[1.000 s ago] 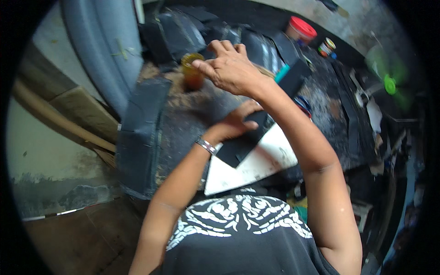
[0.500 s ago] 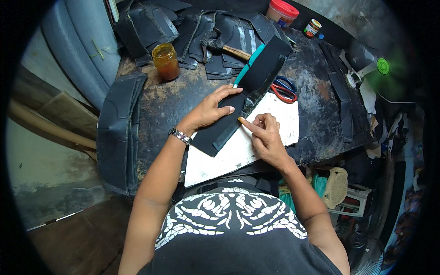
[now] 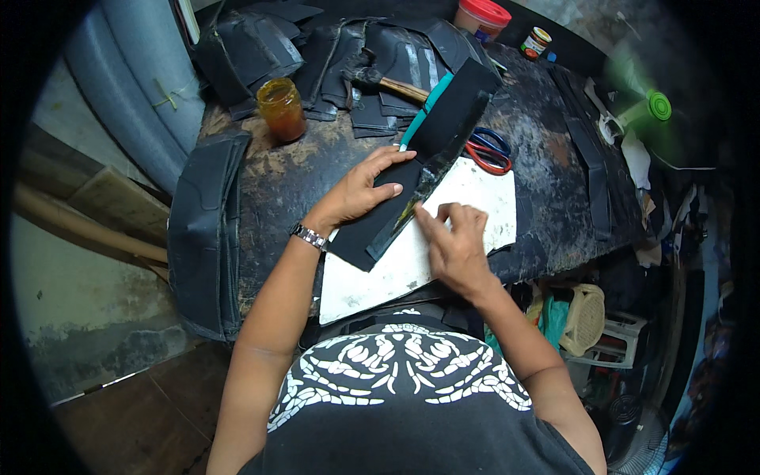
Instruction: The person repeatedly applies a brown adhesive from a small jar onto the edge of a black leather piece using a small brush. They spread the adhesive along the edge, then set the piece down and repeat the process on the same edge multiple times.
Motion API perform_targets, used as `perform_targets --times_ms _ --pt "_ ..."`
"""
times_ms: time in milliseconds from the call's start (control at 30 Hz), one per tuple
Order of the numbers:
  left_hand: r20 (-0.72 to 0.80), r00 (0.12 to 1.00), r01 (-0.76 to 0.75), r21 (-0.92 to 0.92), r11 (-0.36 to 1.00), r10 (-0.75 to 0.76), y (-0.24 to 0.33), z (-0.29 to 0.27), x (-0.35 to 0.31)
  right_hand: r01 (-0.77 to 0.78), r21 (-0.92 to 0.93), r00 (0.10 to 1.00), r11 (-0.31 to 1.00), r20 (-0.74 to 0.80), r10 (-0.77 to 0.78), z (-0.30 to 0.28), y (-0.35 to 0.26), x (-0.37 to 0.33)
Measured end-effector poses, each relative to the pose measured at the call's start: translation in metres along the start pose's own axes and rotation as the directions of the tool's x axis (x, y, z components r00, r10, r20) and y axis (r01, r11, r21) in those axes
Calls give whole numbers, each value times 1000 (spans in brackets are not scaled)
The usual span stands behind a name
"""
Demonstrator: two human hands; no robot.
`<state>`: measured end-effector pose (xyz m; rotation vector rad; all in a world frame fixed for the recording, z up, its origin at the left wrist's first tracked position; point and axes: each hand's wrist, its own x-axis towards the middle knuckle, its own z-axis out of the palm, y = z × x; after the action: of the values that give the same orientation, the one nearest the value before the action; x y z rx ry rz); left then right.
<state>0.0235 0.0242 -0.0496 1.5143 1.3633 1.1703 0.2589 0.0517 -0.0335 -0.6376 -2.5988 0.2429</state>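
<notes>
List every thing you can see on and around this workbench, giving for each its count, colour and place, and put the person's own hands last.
black strip: 1, black with teal edge, on the white board
white board: 1, white, bench front
scissors: 1, red and blue handles, right of strip
hammer: 1, wooden handle, behind strip
jar: 1, amber, bench left
tub: 1, red lid, far edge
left hand: flat on strip
right hand: fingertips at strip's edge

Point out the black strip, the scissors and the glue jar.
black strip (image 3: 372, 226), head view, its lower flat part beside the left hand.
scissors (image 3: 489, 150), head view, on the handles.
glue jar (image 3: 283, 111), head view, on its amber side.
</notes>
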Motion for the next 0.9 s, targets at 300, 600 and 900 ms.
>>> perform_targets --times_ms 300,600,900 --pt "6 1000 -5 1 1000 5 1 -1 -1 101 88 987 991 114 -111 -8 27 25" --pt "-2 1000 -1 31 1000 1 0 -1 -1 159 32 986 987 -47 -157 -2 8 9" --pt "-7 1000 26 30 999 -26 1 -1 -2 145 209 972 967 153 -178 -4 20 15"
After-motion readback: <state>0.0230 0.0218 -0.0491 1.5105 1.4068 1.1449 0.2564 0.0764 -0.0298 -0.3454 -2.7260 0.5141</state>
